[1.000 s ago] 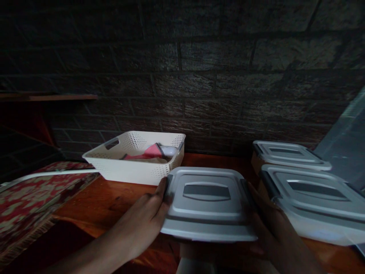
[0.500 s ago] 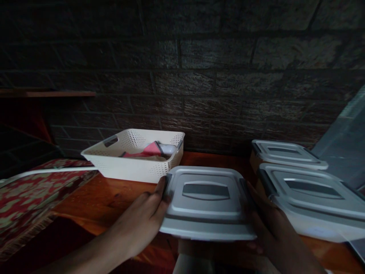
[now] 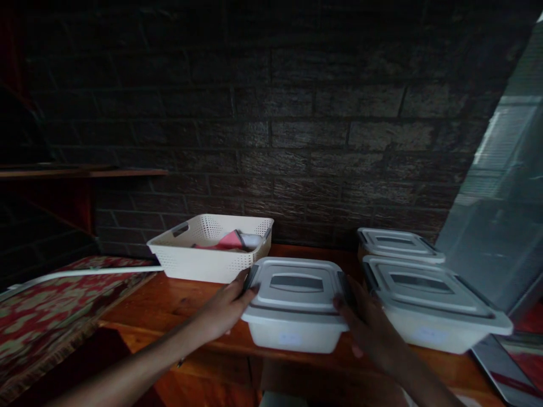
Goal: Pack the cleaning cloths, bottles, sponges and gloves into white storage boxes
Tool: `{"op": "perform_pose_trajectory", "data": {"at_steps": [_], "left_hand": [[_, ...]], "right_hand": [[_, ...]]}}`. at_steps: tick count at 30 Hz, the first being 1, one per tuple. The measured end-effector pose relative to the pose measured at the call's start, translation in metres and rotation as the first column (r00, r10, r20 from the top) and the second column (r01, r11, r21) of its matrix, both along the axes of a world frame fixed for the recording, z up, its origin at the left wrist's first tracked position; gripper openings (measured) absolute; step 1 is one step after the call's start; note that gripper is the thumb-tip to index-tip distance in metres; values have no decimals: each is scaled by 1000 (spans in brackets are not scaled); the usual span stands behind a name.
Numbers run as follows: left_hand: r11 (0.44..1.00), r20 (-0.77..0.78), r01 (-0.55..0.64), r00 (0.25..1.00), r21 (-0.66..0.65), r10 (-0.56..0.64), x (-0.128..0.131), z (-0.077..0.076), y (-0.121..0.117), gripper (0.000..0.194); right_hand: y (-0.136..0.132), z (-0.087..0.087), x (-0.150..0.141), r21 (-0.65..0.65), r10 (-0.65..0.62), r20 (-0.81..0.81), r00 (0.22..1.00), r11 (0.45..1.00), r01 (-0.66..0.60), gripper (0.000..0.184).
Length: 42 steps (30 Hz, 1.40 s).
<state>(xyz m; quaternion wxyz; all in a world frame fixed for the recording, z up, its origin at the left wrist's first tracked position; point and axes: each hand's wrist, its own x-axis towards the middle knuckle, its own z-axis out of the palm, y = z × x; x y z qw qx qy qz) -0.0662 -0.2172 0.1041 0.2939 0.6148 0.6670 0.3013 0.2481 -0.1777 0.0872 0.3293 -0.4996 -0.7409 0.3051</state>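
Observation:
A lidded plastic storage box [image 3: 296,333], white with a grey panel in its lid, is held between my two hands at the front of the wooden table. My left hand [image 3: 224,308] grips the dark latch on its left side, thumb on the lid's edge. My right hand [image 3: 367,319] is closed around the right-side latch, with its fingers partly hidden in shadow. The box sits level, its lid on; whether its full weight is on the tabletop I cannot tell. Close to its right stands a similar lidded box [image 3: 428,328], and another lidded box [image 3: 394,242] is behind that.
A white perforated basket [image 3: 199,270] with a pink cloth [image 3: 229,241] inside stands at the back left of the wooden table [image 3: 169,302]. A patterned red rug [image 3: 55,294] and white pole [image 3: 102,271] lie left. Behind is a dark brick wall [image 3: 292,130].
The camera's view has tilted up and back. The box between my hands has moved away from me, so its front wall now shows. Both hands still grip its sides.

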Motion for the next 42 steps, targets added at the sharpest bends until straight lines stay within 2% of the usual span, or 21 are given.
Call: {"op": "perform_pose_trajectory", "data": {"at_steps": [3,5,11,16,20,24,28,32,34,37,40,42], "left_hand": [[1000,82,22,996,11,-23,-2,-10,2,63],[999,105,22,994,32,-25,-3,-14,3,61],[997,105,23,994,68,-30,-4,-20,5,53],[999,142,23,989,36,-28,-6,-13,8,35],[999,158,13,987,37,-18,-7,11,7,32],[990,172,52,982,134,-74,3,58,6,33],[967,164,80,979,241,-122,33,110,14,30],[949,188,85,971,302,-147,80,144,35,26],[935,187,132,961,330,-202,107,153,49,28],[907,177,218,939,359,-296,148,157,72,32],[897,183,257,923,359,-338,186,154,92,31],[897,190,268,918,353,-349,207,148,103,31]], "right_hand": [[5,-6,1,-148,10,-78,997,989,-21,71],[9,-11,1,-181,-2,-132,991,983,-22,70],[11,-8,1,-154,8,-140,990,988,-30,57],[10,-1,2,-184,46,-231,972,979,-90,45],[11,15,5,-208,63,-336,940,968,-140,36],[13,50,15,-206,5,-392,920,974,-93,33],[27,90,43,-102,16,-415,910,993,-63,25],[45,123,92,-18,-7,-437,900,1000,-1,20],[52,137,121,9,-27,-431,902,999,34,22],[59,152,165,33,-66,-409,910,996,87,24],[67,158,203,41,-105,-392,914,990,132,21],[73,156,223,36,-129,-380,916,987,154,19]]}}
